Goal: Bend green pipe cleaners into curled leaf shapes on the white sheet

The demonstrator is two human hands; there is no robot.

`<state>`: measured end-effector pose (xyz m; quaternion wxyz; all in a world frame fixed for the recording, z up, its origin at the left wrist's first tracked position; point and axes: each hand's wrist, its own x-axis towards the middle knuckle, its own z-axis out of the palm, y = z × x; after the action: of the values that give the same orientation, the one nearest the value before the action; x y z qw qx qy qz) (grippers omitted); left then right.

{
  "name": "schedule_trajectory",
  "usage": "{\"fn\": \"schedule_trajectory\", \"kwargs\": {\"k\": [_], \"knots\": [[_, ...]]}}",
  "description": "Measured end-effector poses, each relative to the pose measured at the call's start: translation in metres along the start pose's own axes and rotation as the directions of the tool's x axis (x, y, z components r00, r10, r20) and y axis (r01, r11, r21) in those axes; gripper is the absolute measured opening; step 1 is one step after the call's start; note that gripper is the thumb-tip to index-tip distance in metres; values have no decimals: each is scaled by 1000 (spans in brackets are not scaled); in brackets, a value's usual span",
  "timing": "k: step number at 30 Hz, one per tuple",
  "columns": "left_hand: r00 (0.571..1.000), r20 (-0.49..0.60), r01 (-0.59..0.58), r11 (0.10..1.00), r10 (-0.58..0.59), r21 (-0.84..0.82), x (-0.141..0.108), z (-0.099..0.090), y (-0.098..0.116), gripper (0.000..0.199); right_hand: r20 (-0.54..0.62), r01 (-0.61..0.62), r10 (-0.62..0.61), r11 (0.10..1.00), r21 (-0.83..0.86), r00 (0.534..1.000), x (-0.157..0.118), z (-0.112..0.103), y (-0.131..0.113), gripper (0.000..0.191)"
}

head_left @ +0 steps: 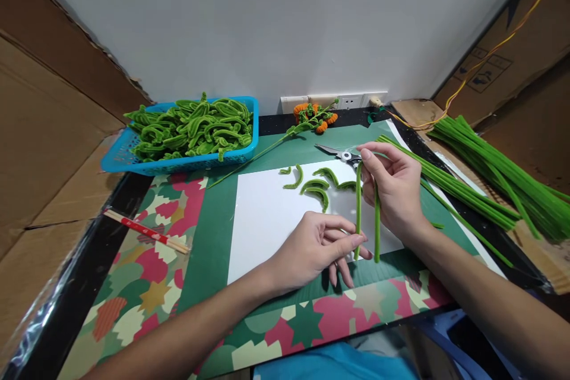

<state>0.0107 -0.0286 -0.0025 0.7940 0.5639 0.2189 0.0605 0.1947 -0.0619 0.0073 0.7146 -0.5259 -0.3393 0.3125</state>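
Observation:
A green pipe cleaner (377, 234), bent into two hanging legs, is held up over the white sheet. My right hand (395, 185) pinches its upper part between thumb and fingers. Lower down, my left hand (314, 244) pinches the left leg near its end, the other fingers spread loosely. Short curved green pieces (316, 185) lie on the paper beyond my left hand. Just behind my right fingers are pliers or snips (335, 153) with dark jaws, their handles mostly hidden by the hand.
A blue basket (256, 130) heaped with looped green pieces stands at the back left. Beside it lies a green stem with orange blooms (321, 126). Long green pipe cleaners (490, 166) are bundled on the right. Wrapped chopsticks (146, 230) lie left; a wall (285, 24) closes the back.

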Motion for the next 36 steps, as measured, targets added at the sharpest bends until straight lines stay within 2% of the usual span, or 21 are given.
{"fn": "schedule_trajectory", "kwargs": {"k": [4,9,13,22,36], "knots": [[1000,-18,-3,997,5,80,-1,2,-2,41,-37,95,-99,992,-86,994,-4,4,4,23],[1000,-5,-6,997,7,71,-1,3,0,42,-94,196,-216,964,-182,972,-5,9,6,23],[1000,6,23,996,-24,84,-2,3,3,41,-91,255,-283,936,-241,955,-7,11,5,17],[999,36,24,997,-26,68,-3,3,3,39,-69,338,-366,904,-262,928,-11,13,4,11],[993,87,72,995,-78,67,-4,3,5,39,4,368,-384,883,-292,923,-12,10,2,8]]}}
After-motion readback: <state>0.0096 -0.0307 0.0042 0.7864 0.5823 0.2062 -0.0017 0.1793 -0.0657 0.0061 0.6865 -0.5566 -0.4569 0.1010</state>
